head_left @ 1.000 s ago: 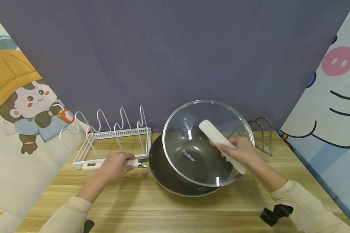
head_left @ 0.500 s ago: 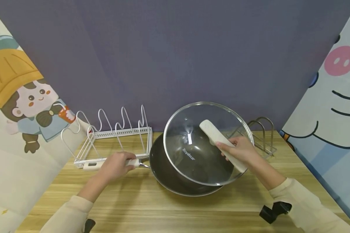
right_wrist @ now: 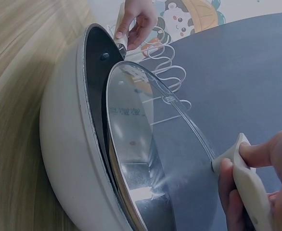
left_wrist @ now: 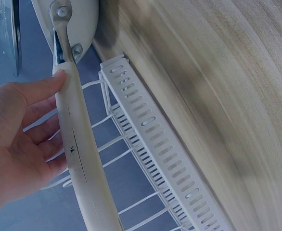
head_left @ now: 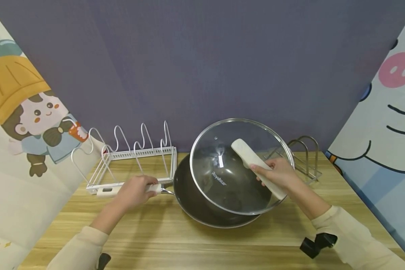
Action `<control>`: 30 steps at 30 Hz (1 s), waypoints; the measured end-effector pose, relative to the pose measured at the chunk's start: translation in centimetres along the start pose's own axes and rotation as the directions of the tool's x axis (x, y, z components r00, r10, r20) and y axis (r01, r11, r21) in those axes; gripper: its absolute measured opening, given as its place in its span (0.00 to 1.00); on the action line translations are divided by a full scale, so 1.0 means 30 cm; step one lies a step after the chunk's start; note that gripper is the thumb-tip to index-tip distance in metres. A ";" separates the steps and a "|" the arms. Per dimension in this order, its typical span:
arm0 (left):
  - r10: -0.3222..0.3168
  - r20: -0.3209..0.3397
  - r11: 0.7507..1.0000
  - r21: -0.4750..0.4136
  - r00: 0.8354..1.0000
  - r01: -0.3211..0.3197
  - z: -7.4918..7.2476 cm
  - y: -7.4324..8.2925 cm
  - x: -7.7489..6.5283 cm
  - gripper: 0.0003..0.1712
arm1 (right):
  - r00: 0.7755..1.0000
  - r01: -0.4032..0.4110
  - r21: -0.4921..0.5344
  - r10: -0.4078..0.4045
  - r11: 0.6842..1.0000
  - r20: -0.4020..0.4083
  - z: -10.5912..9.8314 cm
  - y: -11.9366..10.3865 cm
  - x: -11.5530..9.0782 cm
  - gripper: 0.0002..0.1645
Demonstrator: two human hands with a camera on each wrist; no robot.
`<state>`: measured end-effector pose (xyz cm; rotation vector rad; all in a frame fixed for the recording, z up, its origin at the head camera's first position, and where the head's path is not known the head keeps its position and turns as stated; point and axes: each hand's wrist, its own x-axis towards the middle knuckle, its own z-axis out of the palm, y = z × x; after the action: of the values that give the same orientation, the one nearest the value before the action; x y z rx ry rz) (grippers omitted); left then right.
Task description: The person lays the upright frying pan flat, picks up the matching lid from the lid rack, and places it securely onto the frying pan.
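A deep wok (head_left: 199,212), dark inside and pale outside, stands on the wooden table. My left hand (head_left: 133,192) holds its cream handle (head_left: 107,192); in the left wrist view the thumb and fingers (left_wrist: 40,139) lie against one side of that handle. My right hand (head_left: 279,174) grips the long cream handle (head_left: 248,153) of a glass lid (head_left: 206,150) with a metal rim. The lid overlaps the wok from the head, set off towards the back right. In the right wrist view the lid (right_wrist: 131,120) is tilted at the wok's opening (right_wrist: 95,57).
A white wire pot rack (head_left: 173,165) stands behind the wok handle, on the left. Another metal wire rack (head_left: 307,161) is at the back right, partly behind the lid. The wooden table (head_left: 189,247) ends at a dark back panel (head_left: 202,67).
The lid's far edge has come down slightly over the wok. Both hands keep their hold, and the head view has shifted a little.
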<state>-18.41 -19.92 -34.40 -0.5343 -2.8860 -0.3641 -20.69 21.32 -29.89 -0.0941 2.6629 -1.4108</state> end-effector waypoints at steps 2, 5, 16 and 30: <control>0.000 -0.002 1.000 -0.001 1.000 0.000 -0.001 0.000 0.001 0.16 | 1.000 -0.002 0.003 0.002 1.000 0.002 0.001 -0.002 0.002 0.30; 0.002 -0.001 1.000 -0.003 1.000 -0.002 0.000 0.001 0.003 0.16 | 1.000 -0.011 0.006 0.011 1.000 0.003 0.002 -0.003 0.003 0.31; 0.000 -0.003 1.000 0.002 1.000 0.001 0.003 0.003 0.003 0.15 | 1.000 -0.015 -0.009 0.015 1.000 0.004 0.001 0.002 0.009 0.32; -0.002 0.008 1.000 -0.004 1.000 0.002 -0.001 0.003 0.005 0.15 | 1.000 0.007 0.031 -0.008 1.000 0.024 -0.008 0.006 0.021 0.31</control>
<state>-18.52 -19.81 -34.31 -0.5343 -2.8943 -0.3697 -21.34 21.53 -29.96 -0.1175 2.6234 -1.4426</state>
